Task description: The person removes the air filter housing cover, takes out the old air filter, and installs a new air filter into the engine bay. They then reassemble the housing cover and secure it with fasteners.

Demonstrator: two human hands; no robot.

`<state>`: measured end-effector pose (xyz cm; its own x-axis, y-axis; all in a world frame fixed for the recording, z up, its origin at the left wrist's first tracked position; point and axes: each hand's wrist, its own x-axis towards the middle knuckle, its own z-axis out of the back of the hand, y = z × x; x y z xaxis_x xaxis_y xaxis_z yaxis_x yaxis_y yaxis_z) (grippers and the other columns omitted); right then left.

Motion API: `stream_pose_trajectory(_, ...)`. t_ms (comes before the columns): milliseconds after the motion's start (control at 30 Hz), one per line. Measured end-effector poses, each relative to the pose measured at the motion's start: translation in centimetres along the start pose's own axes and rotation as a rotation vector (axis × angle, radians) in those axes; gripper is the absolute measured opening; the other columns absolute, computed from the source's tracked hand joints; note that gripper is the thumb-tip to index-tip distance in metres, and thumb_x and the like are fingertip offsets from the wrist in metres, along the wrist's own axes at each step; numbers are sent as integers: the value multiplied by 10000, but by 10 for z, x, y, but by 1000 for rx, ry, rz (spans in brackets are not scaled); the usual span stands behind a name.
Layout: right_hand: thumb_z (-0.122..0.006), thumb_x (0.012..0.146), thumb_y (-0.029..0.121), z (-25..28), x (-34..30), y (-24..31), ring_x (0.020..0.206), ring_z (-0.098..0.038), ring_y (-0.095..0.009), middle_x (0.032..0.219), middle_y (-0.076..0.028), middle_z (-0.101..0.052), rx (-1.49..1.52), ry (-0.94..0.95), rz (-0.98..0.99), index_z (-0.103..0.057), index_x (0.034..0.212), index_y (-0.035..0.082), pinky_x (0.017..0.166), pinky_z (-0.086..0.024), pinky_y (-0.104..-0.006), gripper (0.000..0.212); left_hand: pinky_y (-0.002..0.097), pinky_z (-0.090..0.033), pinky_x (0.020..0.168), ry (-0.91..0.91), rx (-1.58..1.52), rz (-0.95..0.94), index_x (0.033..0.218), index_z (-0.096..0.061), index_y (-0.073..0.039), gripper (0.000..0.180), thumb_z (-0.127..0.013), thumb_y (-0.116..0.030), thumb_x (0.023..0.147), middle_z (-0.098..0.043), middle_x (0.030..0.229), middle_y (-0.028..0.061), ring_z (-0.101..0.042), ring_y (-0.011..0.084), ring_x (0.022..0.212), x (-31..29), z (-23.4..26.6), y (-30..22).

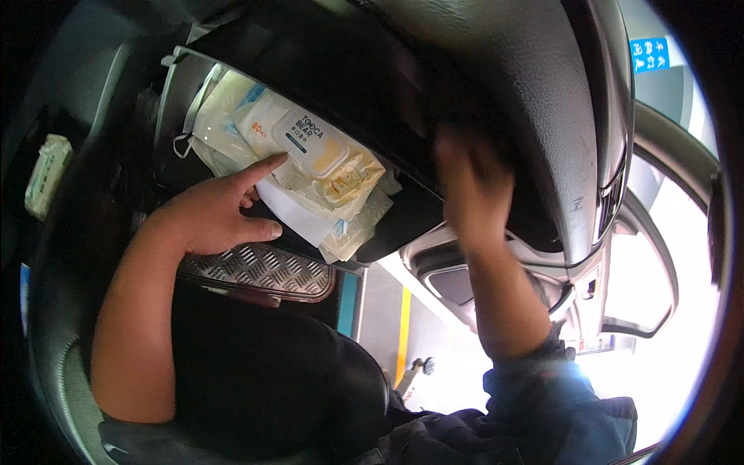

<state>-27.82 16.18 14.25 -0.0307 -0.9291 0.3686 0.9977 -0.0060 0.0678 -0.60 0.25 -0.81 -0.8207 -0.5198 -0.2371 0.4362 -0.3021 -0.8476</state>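
Observation:
An open glove box (174,101) hangs from the dashboard, packed with soft packages. On top lies a white and yellow pack of wet wipes (310,143) with a closed lid. Clear plastic bags (217,108) and a white paper-like sheet (298,213) lie around and under it. My left hand (221,209) is at the near side of the glove box. Its index finger points onto the wipes pack and its thumb stands apart; it holds nothing. My right hand (474,182) is smeared by motion in the shadow under the dashboard, its fingers indistinct.
The grey dashboard (535,101) curves above on the right. A metal tread-patterned plate (260,271) lies below the glove box. The open car door (457,283) stands at the right, with ground and a yellow line (402,333) outside. A small green-white pack (48,177) sits far left.

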Motion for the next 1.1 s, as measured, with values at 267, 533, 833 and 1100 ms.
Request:
stream_pose_trajectory(267, -846, 936, 321, -135, -175, -50, 1284, -591, -259, 1440, -186, -600, 761, 188, -1116, -320, 1601, 23, 1075, -483, -392, 899, 462, -532, 1101, 21, -9, -8, 1726, -200, -364, 1064, -856, -310, 890, -670, 1352, 222, -673, 321, 1272, 2, 2, -2)
stream_pose_trajectory(533, -876, 905, 375, -150, -177, -57, 1419, -479, -300, 1541, -182, -480, 1035, 192, -862, -236, 1610, 32, 1195, -409, -434, 1012, 396, -582, 906, -42, -59, -70, 1711, -307, -288, 951, -833, -313, 919, -713, 1073, 140, -717, 248, 970, -4, -7, -9)
stream_pose_trajectory(833, -766, 981, 438, -48, -144, -16, 1132, -680, -234, 1311, -184, -678, 899, 270, -1044, -459, 1501, -44, 1017, -544, -349, 772, 398, -587, 661, -691, 118, -311, 1599, -503, -139, 837, -823, -469, 900, -665, 687, 64, -689, 267, 609, -25, -19, -54)
stream_pose_trajectory(1100, -594, 946, 781, 28, -95, -6, 1310, -606, -363, 1336, -327, -647, 527, 413, -1130, -501, 1513, -90, 1135, -459, -437, 1043, 393, -554, 700, -840, 322, -1082, 1256, -755, -114, 574, -908, -392, 778, -728, 967, 52, -661, 239, 761, -65, -12, -89)
